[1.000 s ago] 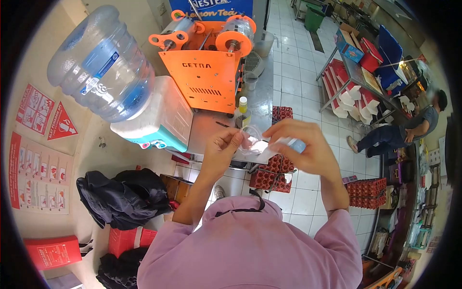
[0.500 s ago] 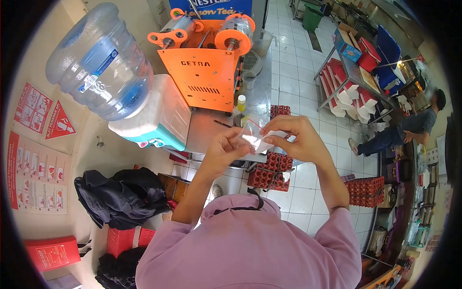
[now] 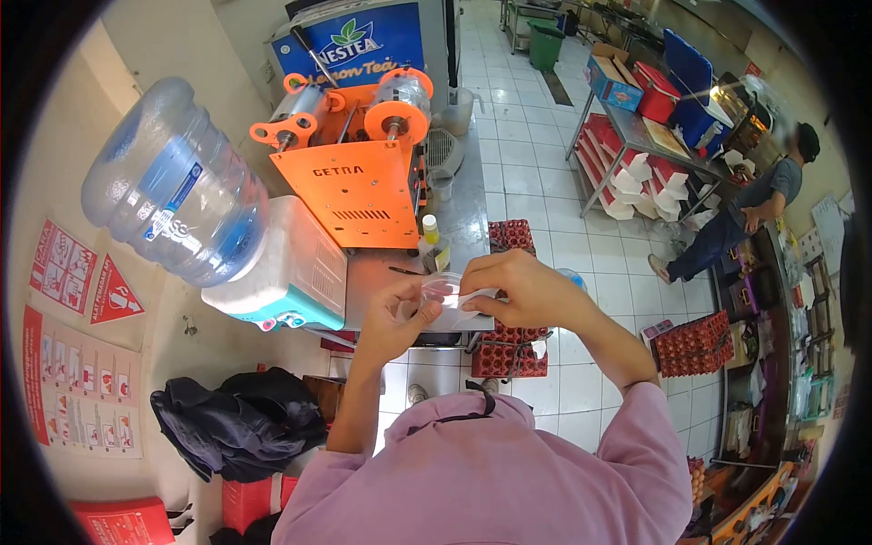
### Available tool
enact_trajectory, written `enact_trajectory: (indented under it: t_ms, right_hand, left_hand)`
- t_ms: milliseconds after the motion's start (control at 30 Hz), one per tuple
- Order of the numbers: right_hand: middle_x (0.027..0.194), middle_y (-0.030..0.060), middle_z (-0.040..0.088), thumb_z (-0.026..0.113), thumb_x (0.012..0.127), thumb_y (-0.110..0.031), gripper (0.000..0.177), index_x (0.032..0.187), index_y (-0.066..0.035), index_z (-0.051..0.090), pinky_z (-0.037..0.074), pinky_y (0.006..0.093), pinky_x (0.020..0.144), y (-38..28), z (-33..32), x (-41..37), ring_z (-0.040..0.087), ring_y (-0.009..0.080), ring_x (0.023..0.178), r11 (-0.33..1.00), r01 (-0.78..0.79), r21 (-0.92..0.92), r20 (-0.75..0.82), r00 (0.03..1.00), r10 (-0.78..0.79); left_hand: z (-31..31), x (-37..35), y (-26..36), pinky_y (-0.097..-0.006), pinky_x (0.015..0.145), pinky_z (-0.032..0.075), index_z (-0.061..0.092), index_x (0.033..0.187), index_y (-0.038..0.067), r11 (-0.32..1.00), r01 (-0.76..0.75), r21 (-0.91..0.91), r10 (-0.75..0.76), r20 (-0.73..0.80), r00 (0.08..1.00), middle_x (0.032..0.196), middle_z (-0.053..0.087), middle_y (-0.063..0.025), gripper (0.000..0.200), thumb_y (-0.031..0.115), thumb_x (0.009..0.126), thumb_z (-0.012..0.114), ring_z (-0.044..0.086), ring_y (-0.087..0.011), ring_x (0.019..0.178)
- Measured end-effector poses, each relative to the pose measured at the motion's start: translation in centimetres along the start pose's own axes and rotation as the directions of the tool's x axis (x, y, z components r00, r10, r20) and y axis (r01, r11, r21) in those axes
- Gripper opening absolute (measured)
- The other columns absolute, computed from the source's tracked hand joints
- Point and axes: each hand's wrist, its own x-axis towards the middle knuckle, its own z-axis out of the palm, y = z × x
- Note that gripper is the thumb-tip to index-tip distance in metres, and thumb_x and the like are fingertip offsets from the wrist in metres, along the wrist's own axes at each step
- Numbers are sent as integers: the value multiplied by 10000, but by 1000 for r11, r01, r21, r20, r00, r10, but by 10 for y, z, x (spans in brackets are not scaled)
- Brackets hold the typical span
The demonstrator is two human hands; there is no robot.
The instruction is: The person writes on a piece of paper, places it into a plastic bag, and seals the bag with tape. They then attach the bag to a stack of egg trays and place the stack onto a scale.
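Observation:
Both of my hands are raised in front of my chest, over the edge of the metal table. Between them is a small clear plastic bag, its upper part bulging open. My left hand pinches the bag's left side between thumb and fingers. From the right, my right hand closes its fingertips on the bag's other side, with a thin whitish piece under its fingers. Just behind the bag stand a small bottle with a white cap and a dark pen.
An orange sealing machine and a water dispenser stand on the left. Red egg trays are stacked below the table, with more egg trays at right. A person stands beyond, near a metal rack.
My right hand has turned, its back now facing up more, and the bag looks wider open at the top. The camera view has tilted up and shifted. The other person stays in place.

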Motion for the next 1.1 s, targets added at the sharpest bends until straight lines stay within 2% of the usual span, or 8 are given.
enact_trajectory:
  t_ms: [133,300,433,533,633,700,867,1100]
  right_hand:
    - [920,123,679,702,833,-48,157,977,12,692,543,366,654,-3,4,0,677,309,788,997,52,-55,-44,998,-55]
    - [913,156,663,688,837,-78,170,978,16,684,509,423,730,-5,5,-5,650,363,830,999,-49,6,-33,998,50]
    - [990,108,703,698,847,-27,170,1014,5,695,550,318,673,6,1,-9,690,259,808,993,115,-2,-219,969,-112]
    - [910,97,709,706,866,-30,139,1000,8,703,535,276,737,-3,-17,-16,685,160,830,997,-15,81,-360,932,43]
    - [838,121,720,714,872,-77,122,963,4,702,527,303,678,-9,-10,-12,702,209,727,939,-62,337,-557,791,252]
    - [840,125,725,711,883,-82,114,951,8,704,527,290,682,-4,-5,-5,709,199,737,974,-13,226,-595,790,149]
    - [846,128,731,721,878,-87,122,954,9,708,526,283,684,-6,4,9,725,203,771,993,11,114,-579,813,57]
    - [865,131,729,726,870,-103,139,957,2,706,530,317,675,-11,9,13,717,258,749,999,31,21,-491,871,-16]
  left_hand:
    - [7,0,1,-275,773,506,731,1005,-25,985,169,23,-168,-38,985,917,730,-69,214,178,941,712,643,-110,847]
    - [5,2,-15,-263,759,507,726,998,-39,993,109,-32,-111,-43,993,883,740,-76,222,175,945,707,655,-103,826]
    - [3,3,-12,-256,750,510,727,1000,-46,990,127,-57,-132,-82,988,886,743,-83,188,125,922,725,656,-99,809]
    - [5,5,-2,-248,743,515,728,1008,-47,991,86,-107,-94,-75,993,891,744,-91,158,73,905,730,660,-100,811]
    - [10,4,-1,-245,751,519,735,995,-44,985,92,-146,-104,-78,992,890,742,-89,152,75,901,736,659,-98,801]
    - [11,5,1,-247,749,516,740,989,-39,982,93,-163,-104,-58,993,882,741,-77,160,97,904,738,654,-93,795]
    - [9,1,5,-249,739,504,747,989,-23,997,71,-36,-71,-7,997,860,734,-49,189,151,914,740,642,-84,793]
    - [4,-2,6,-248,750,502,745,1007,-21,994,60,-96,-60,6,998,886,732,-53,206,165,919,737,636,-84,824]
